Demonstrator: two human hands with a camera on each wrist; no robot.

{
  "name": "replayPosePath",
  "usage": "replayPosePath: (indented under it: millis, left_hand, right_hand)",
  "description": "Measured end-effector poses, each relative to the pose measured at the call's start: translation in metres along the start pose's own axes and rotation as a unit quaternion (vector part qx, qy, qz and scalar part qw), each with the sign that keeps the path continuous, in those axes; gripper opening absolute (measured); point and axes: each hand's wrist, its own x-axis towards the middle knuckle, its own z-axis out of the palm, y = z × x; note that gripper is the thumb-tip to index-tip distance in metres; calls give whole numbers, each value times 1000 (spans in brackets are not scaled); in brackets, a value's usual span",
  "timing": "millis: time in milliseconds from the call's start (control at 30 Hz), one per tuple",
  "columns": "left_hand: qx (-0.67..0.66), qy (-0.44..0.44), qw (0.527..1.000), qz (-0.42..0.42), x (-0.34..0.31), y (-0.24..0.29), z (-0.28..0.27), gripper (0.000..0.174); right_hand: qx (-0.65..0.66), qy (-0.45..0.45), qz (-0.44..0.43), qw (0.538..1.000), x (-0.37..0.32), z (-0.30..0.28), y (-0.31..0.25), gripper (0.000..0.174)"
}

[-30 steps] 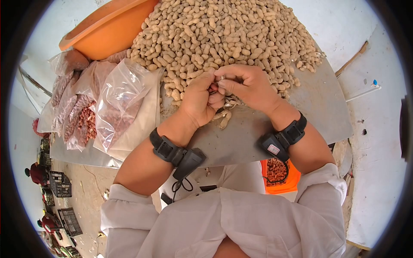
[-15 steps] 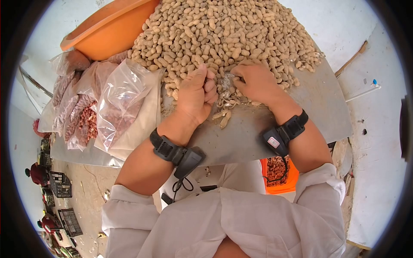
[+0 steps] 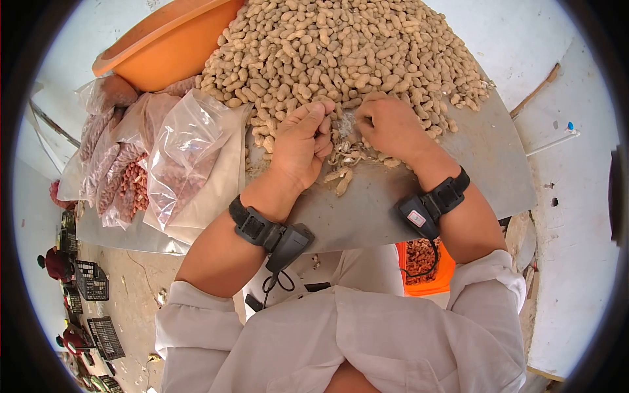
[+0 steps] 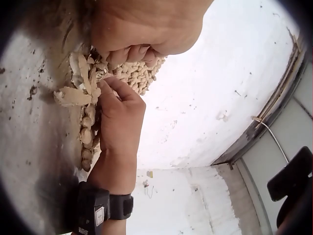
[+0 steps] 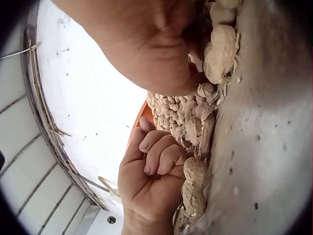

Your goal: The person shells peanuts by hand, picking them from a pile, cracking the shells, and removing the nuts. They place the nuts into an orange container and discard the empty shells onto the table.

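Note:
My left hand [image 3: 298,141] is held at the near edge of a heap of unshelled peanuts [image 3: 327,59], fingers curled into the palm. The right wrist view shows those curled fingers [image 5: 164,152] from the palm side; the reddish kernels seen there earlier are hidden inside now. My right hand [image 3: 391,128] reaches down into the heap's edge, its fingers bent; in the left wrist view its thumb and forefinger [image 4: 115,90] come together at the shells. I cannot tell whether they pinch a peanut. Broken shells [image 3: 347,157] lie between the hands.
Clear bags of reddish kernels [image 3: 187,157] lie left on the metal table [image 3: 354,219], near an orange basin [image 3: 164,49]. An orange container [image 3: 445,272] of kernels stands below the table's front edge. A white wall [image 3: 583,196] rises at right.
One second ago both hands met over a reddish kernel. They have since parted; my right hand moved down to the heap's edge, and my left fingers curled in, thumb shifting slightly.

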Motion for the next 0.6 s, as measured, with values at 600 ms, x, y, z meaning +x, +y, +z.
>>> replayPosePath:
  millis: [600]
  left_hand:
    - [32, -23, 999, 16, -1, 0, 1, 16]
  right_hand:
    - [97, 93, -19, 991, -2, 0, -3, 18]
